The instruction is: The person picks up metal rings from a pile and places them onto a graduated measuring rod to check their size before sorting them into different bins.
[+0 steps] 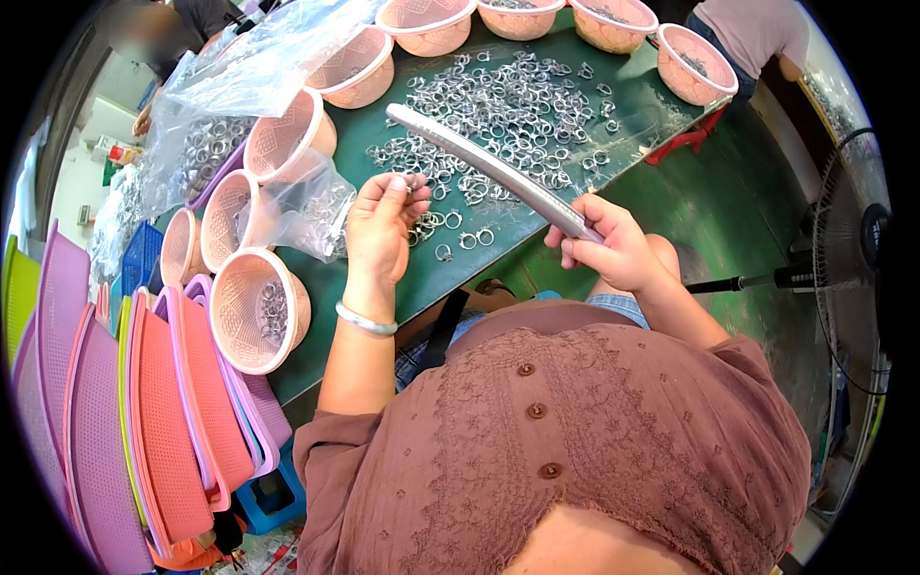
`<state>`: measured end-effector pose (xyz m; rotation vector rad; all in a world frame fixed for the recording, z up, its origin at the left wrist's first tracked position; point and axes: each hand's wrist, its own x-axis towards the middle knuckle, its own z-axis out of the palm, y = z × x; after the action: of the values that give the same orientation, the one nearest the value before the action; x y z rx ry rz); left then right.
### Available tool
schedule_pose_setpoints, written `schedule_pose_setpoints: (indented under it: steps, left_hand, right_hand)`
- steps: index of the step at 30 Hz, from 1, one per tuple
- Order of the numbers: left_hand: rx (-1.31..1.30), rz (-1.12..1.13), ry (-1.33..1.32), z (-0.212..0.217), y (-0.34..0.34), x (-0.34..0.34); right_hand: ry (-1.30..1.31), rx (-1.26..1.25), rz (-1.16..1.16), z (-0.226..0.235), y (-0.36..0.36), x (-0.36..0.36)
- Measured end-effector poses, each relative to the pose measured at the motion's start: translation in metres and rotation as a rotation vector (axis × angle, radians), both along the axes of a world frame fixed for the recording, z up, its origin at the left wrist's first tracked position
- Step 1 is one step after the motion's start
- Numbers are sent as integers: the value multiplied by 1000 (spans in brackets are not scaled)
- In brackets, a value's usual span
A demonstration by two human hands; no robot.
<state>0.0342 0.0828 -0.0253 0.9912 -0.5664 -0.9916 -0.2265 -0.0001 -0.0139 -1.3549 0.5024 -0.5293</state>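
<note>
My right hand [613,240] is wrapped round the lower end of a long silver-grey metal bar [489,165], whose rounded far end points up and left over the table. My left hand [381,225] is raised at the table's near edge, thumb and fingers pinched on a small metal ring [412,182] that the fingertips partly hide. Beyond both hands, a wide pile of loose metal rings [508,105] covers the green table [359,163]. A few single rings [470,240] lie nearer to me, just right of my left hand.
Pink baskets, one with a few rings [273,311], line the table's left and far edges. Clear plastic bags [307,201] lie at the left. Stacked purple and coral baskets [172,412] stand lower left. A fan [853,240] is at the right. Other people [752,29] are at the far side.
</note>
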Motion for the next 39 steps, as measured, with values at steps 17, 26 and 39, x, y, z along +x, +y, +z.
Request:
schedule_pose_setpoints:
  steps: [17,26,39]
  left_hand:
    - [-337,-164,86,12,0,-3]
    - [-253,-155,-7,14,13,-28]
    - [-203,-202,55,5,21,-20]
  right_hand:
    - [206,-367,-32,-7,13,-11]
    - [147,-588,-77,-11,18,1]
    - [155,-613,-91,-11,21,5]
